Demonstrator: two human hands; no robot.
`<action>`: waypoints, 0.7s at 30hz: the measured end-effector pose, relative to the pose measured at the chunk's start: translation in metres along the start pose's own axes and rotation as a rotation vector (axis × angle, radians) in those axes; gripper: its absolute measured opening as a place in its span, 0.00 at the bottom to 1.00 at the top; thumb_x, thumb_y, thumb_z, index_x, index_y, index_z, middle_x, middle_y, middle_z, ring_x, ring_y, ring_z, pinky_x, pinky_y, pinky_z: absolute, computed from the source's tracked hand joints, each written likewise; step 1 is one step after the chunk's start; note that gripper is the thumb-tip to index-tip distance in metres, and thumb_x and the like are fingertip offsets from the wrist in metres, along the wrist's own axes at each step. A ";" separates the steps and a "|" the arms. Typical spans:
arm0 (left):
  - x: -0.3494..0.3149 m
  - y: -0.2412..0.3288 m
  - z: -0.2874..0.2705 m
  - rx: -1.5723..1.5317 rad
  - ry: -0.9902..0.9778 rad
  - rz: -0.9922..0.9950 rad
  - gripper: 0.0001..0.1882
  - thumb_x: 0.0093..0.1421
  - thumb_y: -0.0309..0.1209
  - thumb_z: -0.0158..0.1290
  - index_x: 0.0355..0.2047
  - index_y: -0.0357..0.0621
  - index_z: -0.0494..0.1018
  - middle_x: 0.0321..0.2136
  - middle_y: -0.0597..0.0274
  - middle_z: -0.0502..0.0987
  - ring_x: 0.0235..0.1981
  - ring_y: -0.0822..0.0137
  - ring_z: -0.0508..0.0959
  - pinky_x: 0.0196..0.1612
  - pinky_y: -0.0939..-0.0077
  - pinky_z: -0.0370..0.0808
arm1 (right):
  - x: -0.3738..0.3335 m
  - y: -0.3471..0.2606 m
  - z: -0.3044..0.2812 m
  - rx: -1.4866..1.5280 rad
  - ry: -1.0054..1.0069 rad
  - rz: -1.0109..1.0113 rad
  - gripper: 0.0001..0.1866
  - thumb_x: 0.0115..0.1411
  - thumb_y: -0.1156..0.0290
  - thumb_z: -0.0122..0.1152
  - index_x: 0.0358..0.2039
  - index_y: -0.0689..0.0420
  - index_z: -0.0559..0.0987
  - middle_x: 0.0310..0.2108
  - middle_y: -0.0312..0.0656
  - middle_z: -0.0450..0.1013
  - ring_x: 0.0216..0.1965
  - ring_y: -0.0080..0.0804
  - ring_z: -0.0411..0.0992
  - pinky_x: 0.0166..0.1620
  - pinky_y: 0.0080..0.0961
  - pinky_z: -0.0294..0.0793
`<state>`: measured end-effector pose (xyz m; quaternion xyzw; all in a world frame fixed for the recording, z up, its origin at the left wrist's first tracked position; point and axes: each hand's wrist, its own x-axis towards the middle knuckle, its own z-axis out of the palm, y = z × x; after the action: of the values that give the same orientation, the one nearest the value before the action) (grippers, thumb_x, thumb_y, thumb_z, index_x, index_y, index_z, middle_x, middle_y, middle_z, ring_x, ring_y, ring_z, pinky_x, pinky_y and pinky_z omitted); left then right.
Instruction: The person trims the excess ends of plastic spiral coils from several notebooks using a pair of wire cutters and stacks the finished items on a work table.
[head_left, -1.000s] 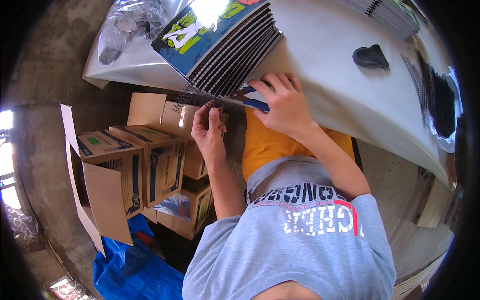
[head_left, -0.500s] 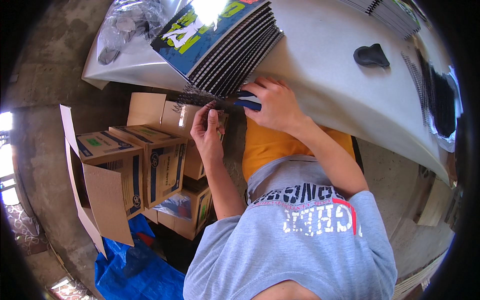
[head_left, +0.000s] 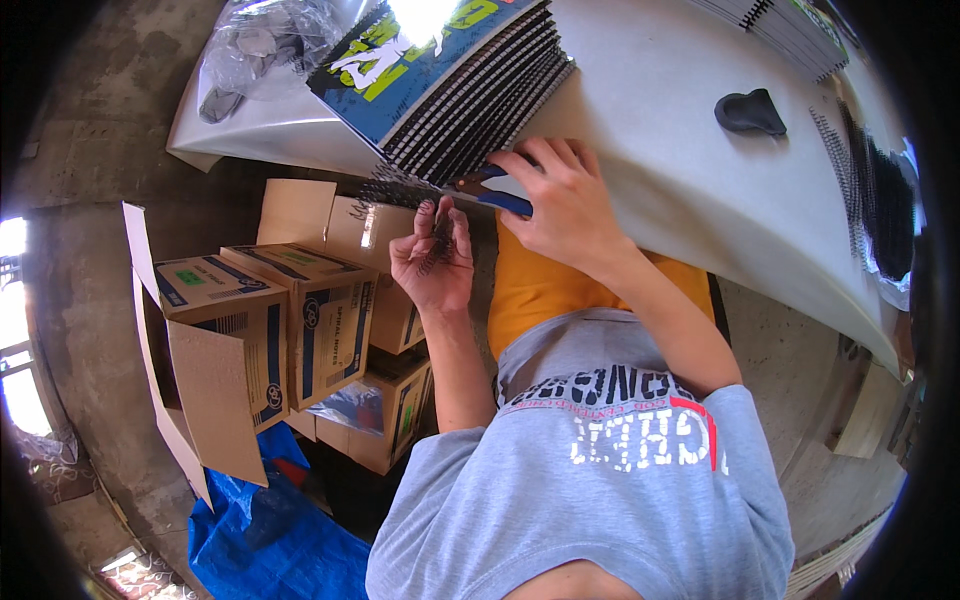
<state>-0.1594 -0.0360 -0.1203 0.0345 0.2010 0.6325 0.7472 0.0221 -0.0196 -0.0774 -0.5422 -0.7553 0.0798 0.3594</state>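
A stack of spiral notebooks (head_left: 385, 85) with blue covers lies at the table's near edge, its black coil bindings toward me. Loose coil ends (head_left: 395, 190) stick out past the stack's lower corner. In my right hand (head_left: 570, 205) are blue-handled pliers (head_left: 508, 203), their jaws at that corner beside the coil ends. Just below the jaws, my left hand (head_left: 430, 270) is turned palm up. Its fingers curl around short pieces of black spiral coil (head_left: 437, 245), and its fingertips come close to the jaws.
Cardboard boxes (head_left: 330, 325) stand to the left below the table (head_left: 640, 110), above a blue tarp (head_left: 270, 530). On the table are a clear plastic bag (head_left: 265, 50), a black rounded object (head_left: 750, 112), a bundle of black coils (head_left: 880, 205) and more notebooks (head_left: 775, 35).
My left hand has turned its palm up, showing the coil pieces, and its fingertips have risen toward the pliers. The pliers have shifted slightly, with their jaws now more visible.
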 end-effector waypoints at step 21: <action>-0.011 0.009 0.040 0.856 0.188 0.487 0.15 0.56 0.29 0.57 0.43 0.38 0.73 0.25 0.66 0.76 0.14 0.86 0.61 0.13 0.92 0.53 | -0.001 -0.003 -0.001 0.023 -0.035 0.035 0.20 0.42 0.66 0.65 0.39 0.47 0.77 0.33 0.39 0.72 0.39 0.36 0.71 0.45 0.38 0.67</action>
<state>-0.1555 -0.0362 -0.0783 0.3267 0.4951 0.6496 0.4755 0.0203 -0.0215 -0.0757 -0.5495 -0.7510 0.1043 0.3509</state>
